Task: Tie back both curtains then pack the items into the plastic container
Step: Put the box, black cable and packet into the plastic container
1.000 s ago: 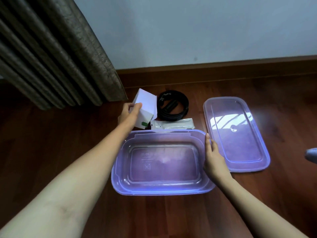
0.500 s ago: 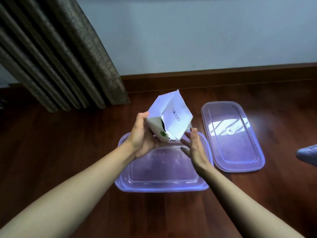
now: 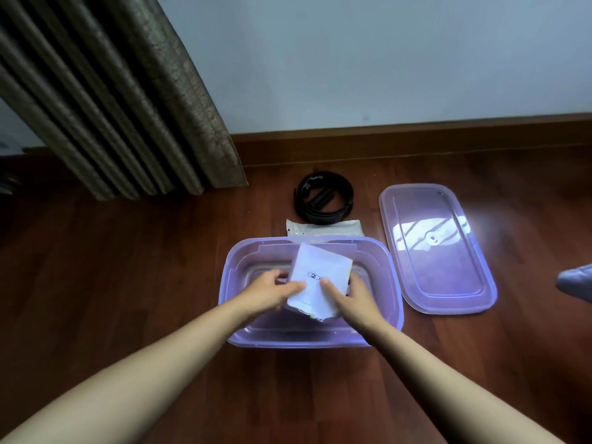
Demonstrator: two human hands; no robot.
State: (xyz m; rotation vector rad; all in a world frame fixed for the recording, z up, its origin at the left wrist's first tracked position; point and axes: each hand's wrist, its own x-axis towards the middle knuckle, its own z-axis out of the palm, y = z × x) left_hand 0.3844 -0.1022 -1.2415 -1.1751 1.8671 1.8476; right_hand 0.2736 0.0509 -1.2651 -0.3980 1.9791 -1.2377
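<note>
Now you are packing: left grip point(image 3: 272, 291) and right grip point(image 3: 354, 299) both clasp the box point(image 3: 320, 277), held low inside the container point(image 3: 304, 339). Next, lay it flat, let go, then fetch the belt point(image 3: 323, 201) and packet point(image 3: 323, 229) behind it.

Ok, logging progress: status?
Box gripped by left hand and right hand, over container. Belt, packet on floor beyond. Nothing blocks.
</note>
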